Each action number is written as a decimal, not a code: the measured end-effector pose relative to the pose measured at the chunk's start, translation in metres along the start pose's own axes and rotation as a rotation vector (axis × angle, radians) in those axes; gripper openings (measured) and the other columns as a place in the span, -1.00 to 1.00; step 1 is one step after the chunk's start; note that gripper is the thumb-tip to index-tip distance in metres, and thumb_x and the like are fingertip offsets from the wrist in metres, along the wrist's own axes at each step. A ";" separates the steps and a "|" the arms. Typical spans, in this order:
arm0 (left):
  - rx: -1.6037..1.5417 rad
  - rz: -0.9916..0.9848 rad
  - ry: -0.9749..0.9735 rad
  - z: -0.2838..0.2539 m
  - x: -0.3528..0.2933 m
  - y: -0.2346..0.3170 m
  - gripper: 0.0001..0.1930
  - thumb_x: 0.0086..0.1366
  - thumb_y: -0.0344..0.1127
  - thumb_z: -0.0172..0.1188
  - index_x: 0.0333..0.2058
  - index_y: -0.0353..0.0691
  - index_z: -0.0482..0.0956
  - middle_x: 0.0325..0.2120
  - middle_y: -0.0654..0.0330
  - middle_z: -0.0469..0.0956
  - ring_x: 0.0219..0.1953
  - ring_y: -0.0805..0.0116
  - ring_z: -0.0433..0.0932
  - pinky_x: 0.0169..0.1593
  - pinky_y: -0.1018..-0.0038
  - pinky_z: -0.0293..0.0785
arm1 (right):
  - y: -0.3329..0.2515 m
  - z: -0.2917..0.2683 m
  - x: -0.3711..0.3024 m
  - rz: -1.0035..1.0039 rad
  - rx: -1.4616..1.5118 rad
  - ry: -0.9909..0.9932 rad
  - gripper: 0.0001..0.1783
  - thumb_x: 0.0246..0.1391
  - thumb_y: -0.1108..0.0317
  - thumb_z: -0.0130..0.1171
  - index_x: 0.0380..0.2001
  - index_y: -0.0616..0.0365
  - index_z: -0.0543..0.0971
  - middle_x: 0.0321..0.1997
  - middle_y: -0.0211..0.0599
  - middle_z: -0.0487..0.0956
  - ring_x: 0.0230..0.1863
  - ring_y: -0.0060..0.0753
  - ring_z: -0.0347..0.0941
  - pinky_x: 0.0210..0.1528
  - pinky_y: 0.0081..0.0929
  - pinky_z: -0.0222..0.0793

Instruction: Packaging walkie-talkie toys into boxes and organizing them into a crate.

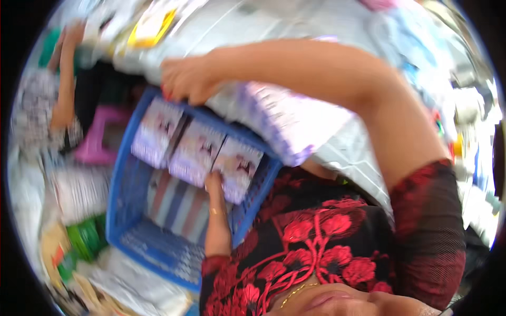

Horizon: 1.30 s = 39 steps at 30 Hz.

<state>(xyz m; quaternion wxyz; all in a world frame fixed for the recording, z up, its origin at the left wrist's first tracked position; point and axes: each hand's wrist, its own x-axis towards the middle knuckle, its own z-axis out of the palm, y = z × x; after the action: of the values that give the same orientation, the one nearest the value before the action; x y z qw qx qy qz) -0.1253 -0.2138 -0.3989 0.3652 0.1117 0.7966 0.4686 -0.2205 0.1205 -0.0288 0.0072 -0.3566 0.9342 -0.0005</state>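
A blue plastic basket (118, 179) stands tilted in front of me. Along its far side sit three white-and-purple boxes in a row: a left box (157, 129), a middle box (196, 150) and a right box (238, 167). My right hand (190, 79) reaches across from the right, its fingers curled over the basket's far rim. Inside the basket, my left hand (213, 181) touches the near edge of the middle and right boxes; its fingers are mostly hidden and blurred. A larger white-and-purple carton (287, 118) lies beyond the rim, beneath my right forearm.
Another person's arm (66, 79) shows at the far left, near a pink plastic stool (97, 139). A green container (87, 237) and clear plastic bags (137, 279) lie left of the basket. A yellow-edged tray (152, 29) rests on the pale sheet at the back.
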 end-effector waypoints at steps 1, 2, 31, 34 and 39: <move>0.005 0.084 -0.048 0.018 -0.009 0.019 -0.78 0.16 -0.33 0.06 -0.65 -0.17 0.45 -0.74 0.28 0.41 -0.71 0.51 0.35 -0.66 0.51 0.21 | 0.002 -0.014 0.002 0.026 -0.051 -0.104 -0.74 -0.36 0.25 0.15 -0.47 0.02 0.64 -0.15 -0.31 0.59 0.01 -0.23 0.42 0.12 -0.07 0.14; -0.218 -0.085 -0.100 0.029 -0.017 0.033 -0.86 0.20 -0.29 0.11 -0.45 -0.23 0.50 -0.61 0.20 0.51 -0.65 0.45 0.45 -0.62 0.52 0.33 | 0.000 -0.023 -0.001 0.173 -0.054 -0.166 -0.78 -0.30 0.24 0.14 -0.46 -0.04 0.62 -0.19 -0.34 0.59 0.00 -0.24 0.45 0.05 -0.07 0.25; 0.267 1.636 -0.558 0.181 -0.220 0.407 -0.76 0.06 -0.45 0.31 -0.26 -0.30 0.54 -0.34 0.04 0.54 -0.31 0.04 0.51 -0.22 0.28 0.43 | -0.378 -0.113 -0.651 2.089 -0.593 0.383 -0.69 0.06 0.23 0.06 -0.15 0.09 0.58 -0.11 -0.04 0.57 -0.05 -0.01 0.48 0.00 -0.11 0.34; 0.419 1.622 -0.604 0.199 -0.221 0.411 -0.72 0.05 -0.38 0.32 -0.24 -0.28 0.54 -0.29 0.05 0.53 -0.21 0.03 0.47 -0.13 0.25 0.38 | -0.385 -0.122 -0.678 2.160 -0.235 0.316 -0.57 0.10 0.09 -0.11 -0.20 0.16 0.59 -0.07 0.04 0.57 -0.04 0.02 0.49 0.04 -0.12 0.32; 0.316 1.544 -0.629 0.203 -0.212 0.410 -0.75 0.07 -0.40 0.31 -0.26 -0.30 0.54 -0.26 0.05 0.54 -0.20 0.04 0.48 -0.11 0.26 0.39 | -0.379 -0.111 -0.716 2.062 -0.038 0.381 -0.53 0.08 0.02 0.00 -0.16 0.18 0.60 -0.13 -0.02 0.61 -0.09 -0.08 0.53 0.04 -0.28 0.37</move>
<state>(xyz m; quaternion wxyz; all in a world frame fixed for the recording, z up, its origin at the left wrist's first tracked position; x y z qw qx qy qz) 0.0973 0.0307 -0.0185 0.1273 0.7991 0.4143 0.4167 0.5643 0.3138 0.0936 -0.1486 0.6184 0.7709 -0.0355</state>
